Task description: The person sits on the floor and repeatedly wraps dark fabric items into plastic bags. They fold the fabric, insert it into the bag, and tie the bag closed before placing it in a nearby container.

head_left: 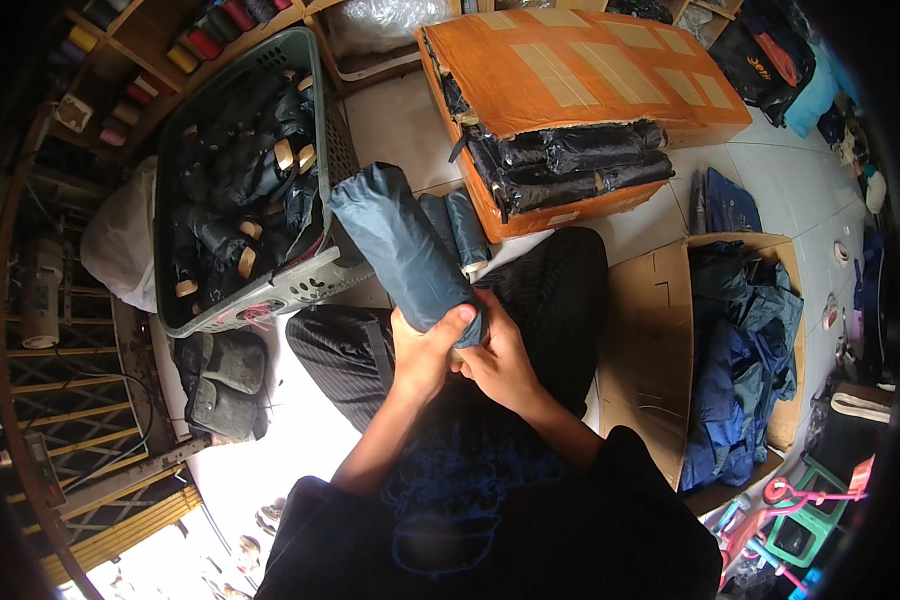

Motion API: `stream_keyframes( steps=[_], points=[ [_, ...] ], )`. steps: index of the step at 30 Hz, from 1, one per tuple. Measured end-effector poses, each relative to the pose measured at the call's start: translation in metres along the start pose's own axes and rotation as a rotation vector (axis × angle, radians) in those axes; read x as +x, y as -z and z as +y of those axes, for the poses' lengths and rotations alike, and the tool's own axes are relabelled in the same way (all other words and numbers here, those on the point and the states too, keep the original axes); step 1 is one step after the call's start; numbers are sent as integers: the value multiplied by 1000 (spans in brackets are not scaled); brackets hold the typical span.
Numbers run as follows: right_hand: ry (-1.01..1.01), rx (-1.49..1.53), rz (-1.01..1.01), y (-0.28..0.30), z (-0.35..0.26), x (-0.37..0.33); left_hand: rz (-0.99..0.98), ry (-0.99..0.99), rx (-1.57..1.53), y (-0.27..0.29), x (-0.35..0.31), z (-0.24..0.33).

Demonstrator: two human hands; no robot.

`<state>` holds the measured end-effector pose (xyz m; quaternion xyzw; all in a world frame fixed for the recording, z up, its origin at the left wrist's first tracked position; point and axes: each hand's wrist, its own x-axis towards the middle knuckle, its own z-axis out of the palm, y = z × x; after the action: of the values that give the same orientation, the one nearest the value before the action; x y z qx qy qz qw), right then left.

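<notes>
A folded umbrella in a blue-grey cloth sleeve (402, 245) slants up and to the left over my lap. My left hand (427, 350) is wrapped round its lower end, thumb lying on the cloth. On the other side of that end, my right hand (500, 355) grips with its fingers curled close to the left ones. A bit of the pale handle shows between the two hands; the rest of it is hidden. Just beyond lie two more sleeved umbrellas (464, 228) on the floor, partly behind the held one.
At the left stands a grey plastic basket (322, 150) full of dark folded umbrellas. An orange taped carton (520, 85), packed with plastic-wrapped bundles, is ahead. To the right, a cardboard box (650, 330) holds blue cloth pieces (740, 370). Thread spools (205, 42) fill shelves at the far left.
</notes>
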<state>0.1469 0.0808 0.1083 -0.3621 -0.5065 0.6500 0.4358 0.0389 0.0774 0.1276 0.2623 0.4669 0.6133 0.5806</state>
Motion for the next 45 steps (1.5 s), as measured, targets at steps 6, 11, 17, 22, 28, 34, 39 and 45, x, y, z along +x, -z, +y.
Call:
stream_keyframes(
  steps=[6,11,17,22,28,34,39,45],
  points=[
    [-67,204,-210,1,-12,11,-91,-127,22,15,18,18],
    [-66,72,-134,-3,-4,8,-46,-96,83,14,17,21],
    [-147,-36,-140,2,-6,8,22,-7,83,13,9,5],
    [-133,-49,-139,39,21,25,-41,-70,314,32,14,-5],
    [-346,431,-42,49,46,52,-282,-200,748,35,1,-35],
    [-504,582,93,38,45,55,-358,-407,953,55,4,-49],
    [-545,482,142,24,67,51,-263,-544,934,70,5,-72],
    [-510,433,114,42,114,64,-181,-401,919,83,15,-91]
  ],
)
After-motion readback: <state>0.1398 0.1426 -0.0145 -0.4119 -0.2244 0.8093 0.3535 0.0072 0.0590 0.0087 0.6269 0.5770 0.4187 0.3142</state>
